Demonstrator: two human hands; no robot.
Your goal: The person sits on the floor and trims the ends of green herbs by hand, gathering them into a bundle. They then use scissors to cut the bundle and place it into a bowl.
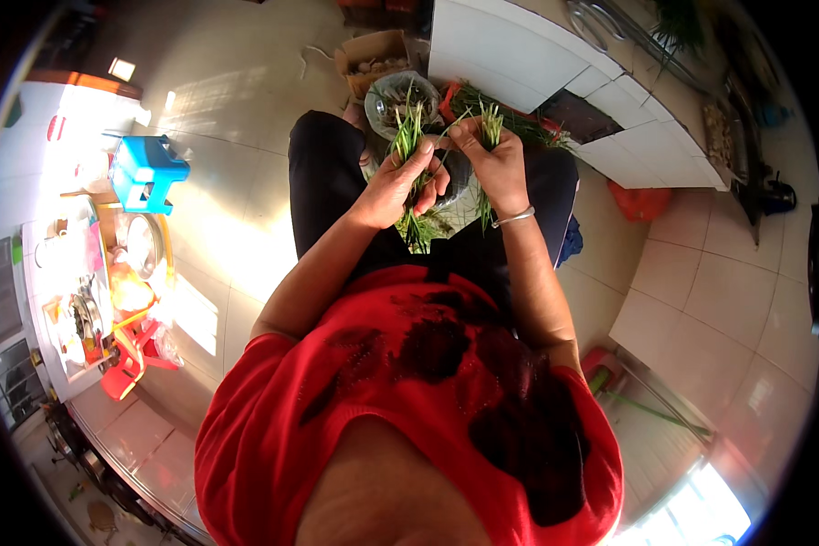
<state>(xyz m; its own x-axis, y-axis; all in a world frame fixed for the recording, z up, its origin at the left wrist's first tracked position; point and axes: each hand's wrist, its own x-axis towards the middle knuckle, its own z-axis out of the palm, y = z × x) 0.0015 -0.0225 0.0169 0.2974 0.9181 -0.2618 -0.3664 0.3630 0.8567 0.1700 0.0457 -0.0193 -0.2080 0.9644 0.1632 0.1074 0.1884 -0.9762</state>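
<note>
My left hand is closed around a bunch of thin green stalks, probably garlic chives, their pale cut ends pointing away from me. A second, smaller bunch is gripped in my right hand, its green leaves hanging below the palm. The right thumb and forefinger reach toward the left bunch, with a thin blade near their tips. Beyond the hands stands a bin lined with a clear plastic bag, scraps inside it. More green leaves show between my knees, partly hidden by my hands.
Long green stalks lie in a red plastic bag against the white tiled counter base. Behind the bin is an open cardboard box. A blue plastic stool stands at left, a red bag on the floor at right.
</note>
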